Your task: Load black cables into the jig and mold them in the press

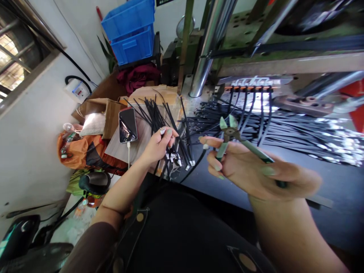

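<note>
My left hand is closed round a bundle of black cables with small white connectors at their ends, held over the left part of the bench. My right hand grips green-handled cutting pliers, jaws slightly apart and pointing away from me. The same hand's thumb and forefinger pinch one black cable end that trails down to the left. Behind the pliers, a row of black cables hangs from an orange-topped mould bar on the machine.
A large pile of black cables with shiny ends covers the dark bench at the right. A phone lies on cardboard at the left. Blue crates, a cardboard box and an orange bag stand further left. A steel machine column rises ahead.
</note>
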`<state>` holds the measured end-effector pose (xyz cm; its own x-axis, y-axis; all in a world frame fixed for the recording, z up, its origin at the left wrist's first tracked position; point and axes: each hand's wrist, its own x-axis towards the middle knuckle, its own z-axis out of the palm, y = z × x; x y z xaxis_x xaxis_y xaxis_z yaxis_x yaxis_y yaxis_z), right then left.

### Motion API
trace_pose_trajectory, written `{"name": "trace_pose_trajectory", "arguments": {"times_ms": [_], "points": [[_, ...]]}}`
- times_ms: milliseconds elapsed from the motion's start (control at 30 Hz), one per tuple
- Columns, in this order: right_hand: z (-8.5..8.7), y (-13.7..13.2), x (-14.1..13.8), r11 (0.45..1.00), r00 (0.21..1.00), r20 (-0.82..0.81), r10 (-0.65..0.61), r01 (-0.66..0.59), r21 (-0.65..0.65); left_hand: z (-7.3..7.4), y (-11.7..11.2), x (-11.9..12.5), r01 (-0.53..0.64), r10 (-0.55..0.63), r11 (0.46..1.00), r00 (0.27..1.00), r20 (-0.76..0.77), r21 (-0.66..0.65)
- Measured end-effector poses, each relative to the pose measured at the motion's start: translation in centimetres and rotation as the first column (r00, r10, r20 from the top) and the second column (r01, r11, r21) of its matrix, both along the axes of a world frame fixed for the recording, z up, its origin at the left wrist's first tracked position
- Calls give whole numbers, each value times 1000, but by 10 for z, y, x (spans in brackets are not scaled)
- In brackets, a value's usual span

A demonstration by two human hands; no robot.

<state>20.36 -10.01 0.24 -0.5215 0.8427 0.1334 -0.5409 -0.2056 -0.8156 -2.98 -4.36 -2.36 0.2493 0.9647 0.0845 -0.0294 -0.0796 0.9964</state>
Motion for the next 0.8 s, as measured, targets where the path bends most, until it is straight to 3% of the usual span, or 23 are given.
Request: {"name": "trace_pose_trajectory", "arguments": {"times_ms": [100, 233, 333, 467, 533, 633, 700, 800], "points": [[-2, 1, -1, 999, 999, 45, -9, 11, -34, 11, -5, 9, 95, -60, 980, 978, 198, -173], [-2, 4, -6, 995, 985, 171, -25, 41, -93, 28, -13, 18, 422, -313, 810, 898, 309, -407], [0, 6, -8, 995, 983, 182, -18, 35, -95, 35, -15, 18, 470, -335, 747, 877, 344, -471], [-1, 5, -11, 997, 985, 175, -8, 22, -80, 30, -11, 16, 473, -325, 734, 875, 358, -489], [-3, 3, -12, 996, 985, 161, -64, 72, -45, 23, -9, 15, 449, -300, 748, 885, 355, -488], [-7, -6, -12, 965, 931, 254, -263, 259, 51, 13, -8, 13, 285, -172, 846, 946, 276, -450], [-10, -13, -12, 931, 823, 436, -364, 322, 170, 7, -9, 10, 121, -57, 919, 982, 177, -374], [-18, -24, -18, 858, 546, 664, -511, 281, 429, 3, -13, 3, -31, 38, 991, 998, 51, -133]]}}
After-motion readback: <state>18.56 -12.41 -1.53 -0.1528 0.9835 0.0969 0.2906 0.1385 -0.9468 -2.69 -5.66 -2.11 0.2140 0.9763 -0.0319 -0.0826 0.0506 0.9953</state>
